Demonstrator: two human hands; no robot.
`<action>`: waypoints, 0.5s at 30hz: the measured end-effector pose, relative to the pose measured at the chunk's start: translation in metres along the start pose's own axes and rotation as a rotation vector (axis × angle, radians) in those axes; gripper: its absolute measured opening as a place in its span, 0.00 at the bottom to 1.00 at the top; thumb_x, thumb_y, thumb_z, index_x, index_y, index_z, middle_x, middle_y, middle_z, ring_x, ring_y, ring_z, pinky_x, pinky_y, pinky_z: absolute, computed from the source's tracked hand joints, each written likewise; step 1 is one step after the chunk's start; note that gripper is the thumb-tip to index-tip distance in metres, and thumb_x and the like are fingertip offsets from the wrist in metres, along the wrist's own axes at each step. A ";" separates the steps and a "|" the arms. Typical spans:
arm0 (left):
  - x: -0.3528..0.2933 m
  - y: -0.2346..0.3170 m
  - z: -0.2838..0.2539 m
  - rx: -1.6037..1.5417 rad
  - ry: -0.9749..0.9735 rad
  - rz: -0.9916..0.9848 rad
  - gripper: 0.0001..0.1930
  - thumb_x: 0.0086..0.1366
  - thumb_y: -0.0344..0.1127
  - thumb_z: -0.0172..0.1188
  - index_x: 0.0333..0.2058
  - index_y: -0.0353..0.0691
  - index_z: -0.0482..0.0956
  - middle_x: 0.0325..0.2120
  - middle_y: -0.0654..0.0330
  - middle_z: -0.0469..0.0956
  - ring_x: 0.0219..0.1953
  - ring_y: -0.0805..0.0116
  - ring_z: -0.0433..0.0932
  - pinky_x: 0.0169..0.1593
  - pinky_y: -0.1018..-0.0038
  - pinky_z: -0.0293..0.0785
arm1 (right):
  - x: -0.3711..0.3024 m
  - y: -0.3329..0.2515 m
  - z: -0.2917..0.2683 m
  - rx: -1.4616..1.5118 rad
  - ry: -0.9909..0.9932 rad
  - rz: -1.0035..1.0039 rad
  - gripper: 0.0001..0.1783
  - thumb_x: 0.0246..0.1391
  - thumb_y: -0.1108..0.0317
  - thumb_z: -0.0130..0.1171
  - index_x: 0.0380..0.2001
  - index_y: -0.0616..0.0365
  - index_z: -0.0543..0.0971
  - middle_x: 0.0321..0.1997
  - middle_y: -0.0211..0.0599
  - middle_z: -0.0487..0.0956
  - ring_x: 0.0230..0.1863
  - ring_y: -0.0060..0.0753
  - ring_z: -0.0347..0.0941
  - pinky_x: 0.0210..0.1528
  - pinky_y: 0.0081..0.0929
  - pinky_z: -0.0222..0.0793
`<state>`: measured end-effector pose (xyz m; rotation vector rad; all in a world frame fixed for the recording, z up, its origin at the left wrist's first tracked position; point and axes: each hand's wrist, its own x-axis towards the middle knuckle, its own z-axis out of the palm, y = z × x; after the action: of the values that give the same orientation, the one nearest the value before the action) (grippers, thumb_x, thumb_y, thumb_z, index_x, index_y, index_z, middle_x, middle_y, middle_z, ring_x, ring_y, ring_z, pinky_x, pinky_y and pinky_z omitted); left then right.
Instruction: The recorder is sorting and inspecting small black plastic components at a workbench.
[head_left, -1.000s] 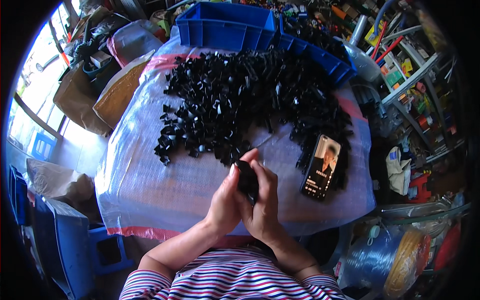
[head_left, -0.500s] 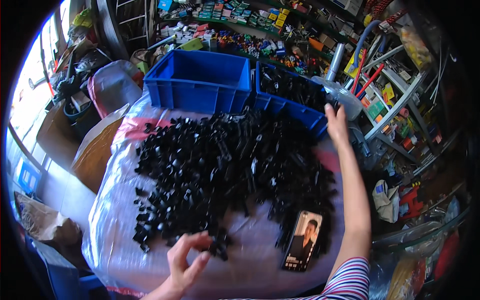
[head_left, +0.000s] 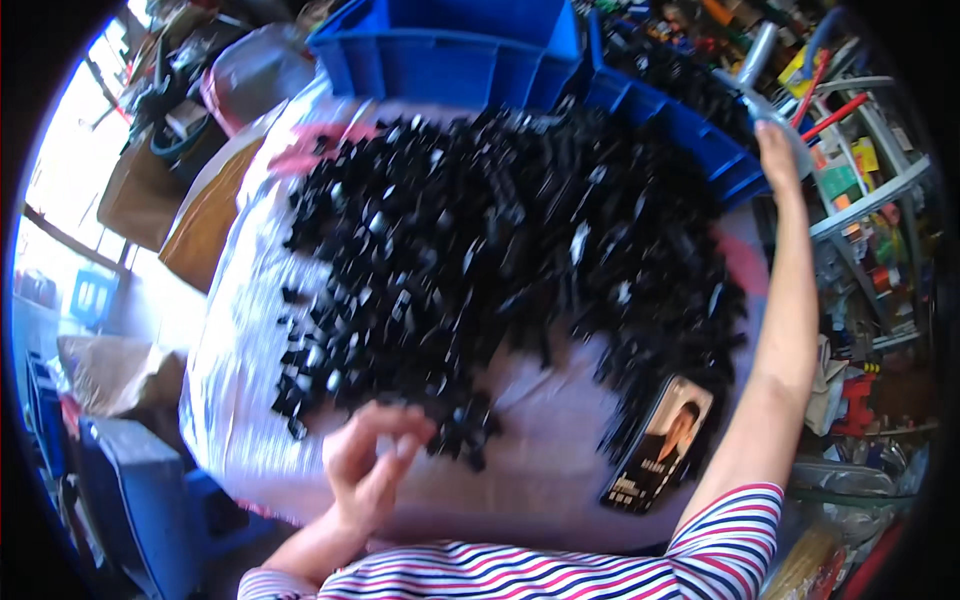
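Left hand (head_left: 368, 462) hovers at the counter's (head_left: 560, 470) near edge, fingers loosely curled and holding nothing, the heap of small black parts (head_left: 500, 250) just ahead of its fingertips. Right hand (head_left: 776, 152) stretches to the far right corner, over the blue bin (head_left: 690, 120); its grip I cannot tell.

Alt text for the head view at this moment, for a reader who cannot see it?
A person's left hand picks at the near edge of a big heap of small black plastic parts on a plastic-covered table, while the right hand reaches out to a blue bin. A phone lies screen-up nearby.
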<state>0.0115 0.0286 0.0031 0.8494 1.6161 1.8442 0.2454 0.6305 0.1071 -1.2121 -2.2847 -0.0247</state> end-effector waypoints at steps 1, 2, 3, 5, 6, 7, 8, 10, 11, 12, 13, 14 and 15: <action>0.002 0.004 0.005 -0.060 0.059 -0.033 0.08 0.55 0.25 0.55 0.34 0.31 0.75 0.29 0.55 0.79 0.30 0.71 0.76 0.35 0.79 0.70 | -0.016 -0.021 -0.010 0.106 0.034 0.014 0.23 0.60 0.54 0.43 0.46 0.64 0.73 0.44 0.43 0.75 0.48 0.36 0.69 0.51 0.30 0.62; 0.001 0.008 0.005 -0.113 0.126 -0.057 0.08 0.56 0.24 0.54 0.36 0.32 0.75 0.31 0.57 0.78 0.31 0.73 0.76 0.35 0.81 0.70 | -0.040 -0.056 -0.017 0.219 0.073 0.028 0.21 0.59 0.56 0.46 0.46 0.61 0.73 0.43 0.37 0.76 0.47 0.29 0.70 0.50 0.27 0.63; 0.002 0.009 0.001 -0.120 0.149 -0.051 0.09 0.57 0.23 0.53 0.38 0.32 0.74 0.32 0.58 0.78 0.32 0.74 0.75 0.35 0.83 0.69 | -0.069 -0.101 -0.032 0.285 0.011 -0.019 0.19 0.59 0.57 0.48 0.46 0.59 0.74 0.42 0.34 0.76 0.46 0.24 0.69 0.48 0.24 0.62; 0.001 0.009 -0.007 -0.126 0.167 -0.048 0.09 0.58 0.23 0.52 0.39 0.32 0.74 0.33 0.59 0.77 0.33 0.76 0.75 0.36 0.84 0.68 | -0.139 -0.185 -0.048 0.409 -0.203 -0.161 0.16 0.57 0.59 0.51 0.44 0.57 0.75 0.38 0.29 0.75 0.41 0.19 0.69 0.44 0.22 0.63; 0.000 0.009 -0.011 -0.112 0.161 -0.047 0.09 0.58 0.23 0.52 0.39 0.33 0.74 0.33 0.60 0.77 0.33 0.77 0.75 0.35 0.84 0.68 | -0.172 -0.216 -0.050 0.476 -0.355 -0.252 0.15 0.56 0.61 0.53 0.43 0.57 0.75 0.35 0.28 0.76 0.38 0.18 0.69 0.41 0.22 0.64; -0.001 0.012 -0.012 -0.039 0.122 -0.038 0.09 0.58 0.22 0.51 0.39 0.33 0.74 0.34 0.61 0.76 0.32 0.79 0.73 0.35 0.85 0.67 | -0.207 -0.246 -0.055 0.416 -0.523 -0.308 0.14 0.54 0.62 0.54 0.41 0.58 0.76 0.34 0.31 0.76 0.36 0.22 0.71 0.39 0.23 0.65; -0.003 0.013 -0.014 -0.080 0.056 -0.016 0.09 0.57 0.21 0.52 0.37 0.33 0.75 0.32 0.64 0.75 0.30 0.81 0.72 0.33 0.85 0.66 | -0.232 -0.272 -0.061 0.355 -0.682 -0.367 0.14 0.52 0.63 0.56 0.39 0.60 0.76 0.32 0.33 0.77 0.34 0.25 0.73 0.37 0.24 0.67; -0.008 0.012 -0.014 0.185 -0.022 0.033 0.08 0.57 0.21 0.53 0.35 0.34 0.76 0.28 0.64 0.74 0.28 0.81 0.71 0.30 0.85 0.66 | -0.275 -0.290 -0.035 0.393 -0.667 -0.419 0.13 0.49 0.65 0.59 0.37 0.61 0.76 0.29 0.40 0.78 0.30 0.36 0.75 0.33 0.28 0.68; -0.010 0.011 -0.011 0.263 -0.063 0.095 0.08 0.56 0.20 0.54 0.34 0.36 0.77 0.26 0.63 0.73 0.26 0.79 0.72 0.30 0.84 0.67 | -0.291 -0.296 -0.017 0.365 -0.547 -0.397 0.13 0.48 0.65 0.58 0.37 0.61 0.75 0.31 0.43 0.77 0.32 0.40 0.75 0.35 0.30 0.68; -0.011 0.011 -0.006 0.336 -0.108 0.161 0.08 0.55 0.20 0.55 0.34 0.37 0.78 0.25 0.61 0.72 0.25 0.78 0.72 0.29 0.83 0.67 | -0.304 -0.299 -0.002 0.332 -0.424 -0.373 0.13 0.48 0.65 0.58 0.37 0.61 0.74 0.32 0.46 0.76 0.34 0.45 0.74 0.36 0.31 0.69; -0.013 0.010 -0.001 0.444 -0.159 0.189 0.09 0.52 0.21 0.57 0.33 0.39 0.78 0.26 0.58 0.73 0.27 0.68 0.74 0.32 0.78 0.70 | -0.315 -0.296 0.011 0.273 -0.398 -0.399 0.13 0.48 0.67 0.58 0.36 0.61 0.74 0.33 0.46 0.76 0.35 0.47 0.74 0.36 0.33 0.69; -0.014 0.004 0.002 0.639 -0.209 0.372 0.08 0.53 0.23 0.58 0.33 0.38 0.79 0.32 0.59 0.73 0.31 0.68 0.74 0.31 0.77 0.71 | -0.322 -0.297 0.019 0.218 -0.371 -0.426 0.12 0.48 0.68 0.58 0.36 0.60 0.73 0.34 0.45 0.75 0.36 0.49 0.73 0.37 0.35 0.69; -0.017 0.000 0.004 0.742 -0.254 0.436 0.09 0.52 0.24 0.58 0.33 0.38 0.79 0.32 0.58 0.73 0.33 0.64 0.74 0.34 0.74 0.71 | -0.330 -0.303 0.022 0.132 -0.320 -0.437 0.11 0.47 0.72 0.57 0.35 0.59 0.71 0.34 0.45 0.73 0.38 0.50 0.72 0.39 0.38 0.69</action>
<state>0.0261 0.0182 0.0016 1.7908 2.0772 1.2706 0.1483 0.2049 0.0023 -0.6688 -2.7416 0.1670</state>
